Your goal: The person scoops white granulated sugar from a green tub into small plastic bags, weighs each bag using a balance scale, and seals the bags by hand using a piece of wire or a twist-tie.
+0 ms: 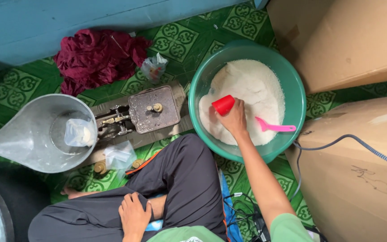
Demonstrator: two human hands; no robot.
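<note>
I am looking down at my right hand (234,119), which is closing around a red cup (223,104) and pressing it mouth-down into white grain (251,89) heaped in a green basin (292,89). The fingers are wrapping the cup's wall, so the grip is full rather than a pinch. My left hand (134,214) is resting loosely open on my knee, holding nothing.

I am judging the cup to be thin, stiff plastic, light when empty and noticeably heavier once filled; its smooth sides may be slipping a little if dusted with grain, so taking it around the middle of the wall seems soundest. The grain looks loose, dry and free-flowing, likely to be spilling off any tilted rim. A pink scoop (275,127) is lying in the basin just beside my hand, flat and slender, also plastic.

To the left, on the green patterned floor (175,42), a metal balance scale (153,110) is sitting with a dull, worn square plate. Its wide, shiny pan (32,134), pointed at one end, is carrying a small clear bag (78,133). Another soft, crinkly bag (119,156) is lying in front. A crumpled maroon cloth (97,56) is lying beyond, and cardboard boxes (354,40) are standing to the right.
</note>
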